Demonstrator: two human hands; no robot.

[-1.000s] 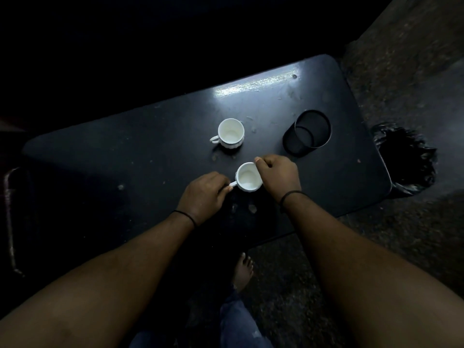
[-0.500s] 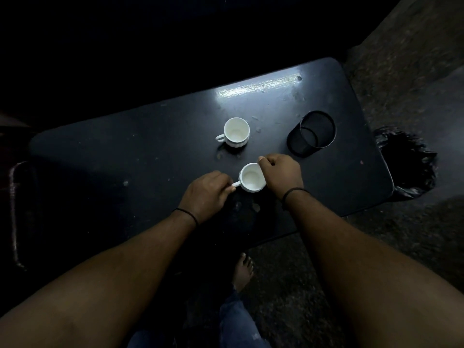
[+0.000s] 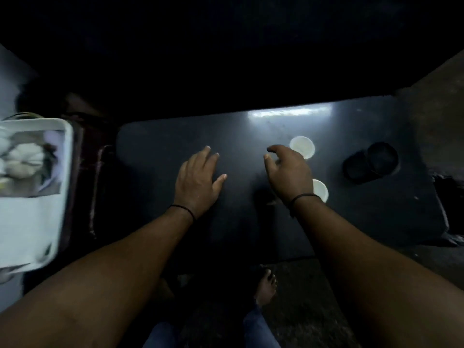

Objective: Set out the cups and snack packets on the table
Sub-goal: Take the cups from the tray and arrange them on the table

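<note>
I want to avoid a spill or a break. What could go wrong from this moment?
The right hand hovers open right beside both white cups; a careless sweep could knock one over. The white tray at the left is blurred and seems to overhang its support, so it might slip. Dim light hides the black holder.

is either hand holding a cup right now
No, the left hand and right hand are both open and empty above the table, with the two white cups standing free.

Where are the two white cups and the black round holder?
Far cup (image 3: 302, 146), head view, on its pale inside.
Near cup (image 3: 321, 190), head view, on the part showing past the wrist.
Black holder (image 3: 371, 164), head view, on its dark side wall.
</note>
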